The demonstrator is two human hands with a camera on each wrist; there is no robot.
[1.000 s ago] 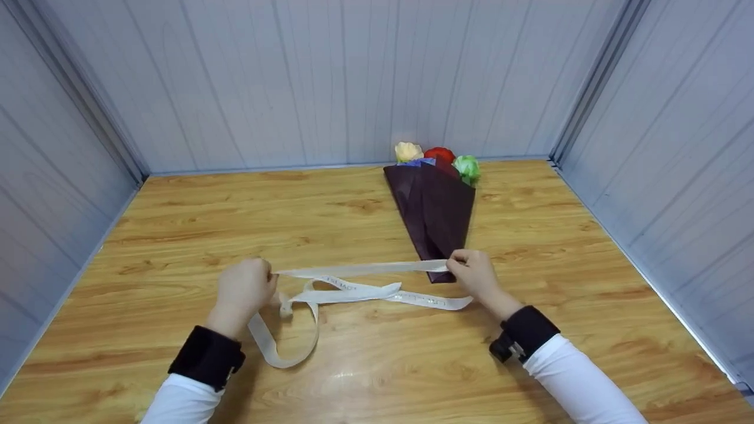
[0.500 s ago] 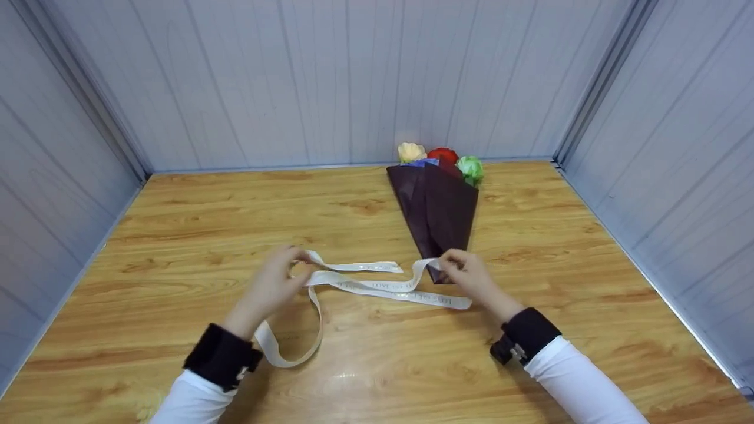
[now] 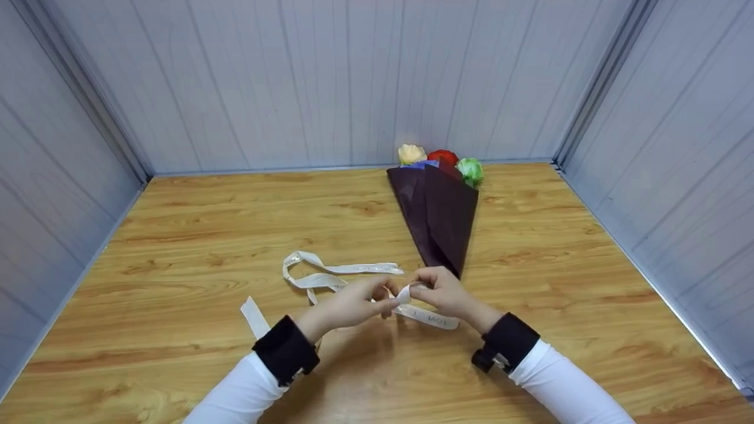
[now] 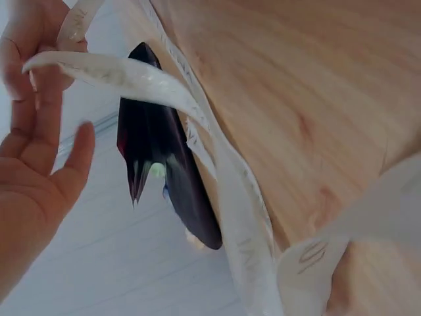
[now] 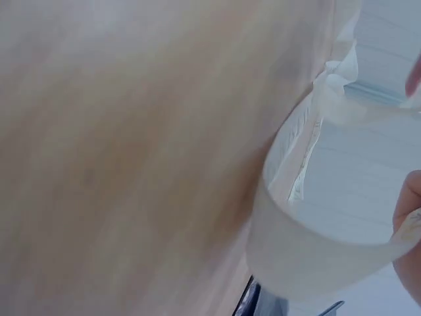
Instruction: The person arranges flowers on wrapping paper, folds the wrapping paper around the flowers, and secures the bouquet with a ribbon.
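A long white ribbon (image 3: 433,318) with printed lettering lies in loose curves on the table, part of it lifted between the hands. My right hand (image 3: 445,294) pinches a raised stretch of it near the bouquet's lower tip. Just left of it, my left hand (image 3: 353,301) reaches in with fingertips at the ribbon. In the left wrist view, the left hand's thumb stands apart from its extended fingers, and the ribbon (image 4: 131,78) passes across their tips. The right wrist view shows a wide loop of the ribbon (image 5: 302,253) running to fingers at the right edge.
Beyond the hands lies a bouquet in dark wrapping paper (image 3: 439,215), with cream, red and green flowers (image 3: 469,169) toward the back wall. Pale panel walls (image 3: 371,82) enclose the wooden table (image 3: 206,224) at the back and sides. A ribbon end (image 3: 254,317) lies by the left wrist.
The ribbon, earlier stretched taut between the hands, has gone slack. My left hand has moved right, leaving ribbon curves on the table. My right hand has shifted slightly left and nearer, meeting it.
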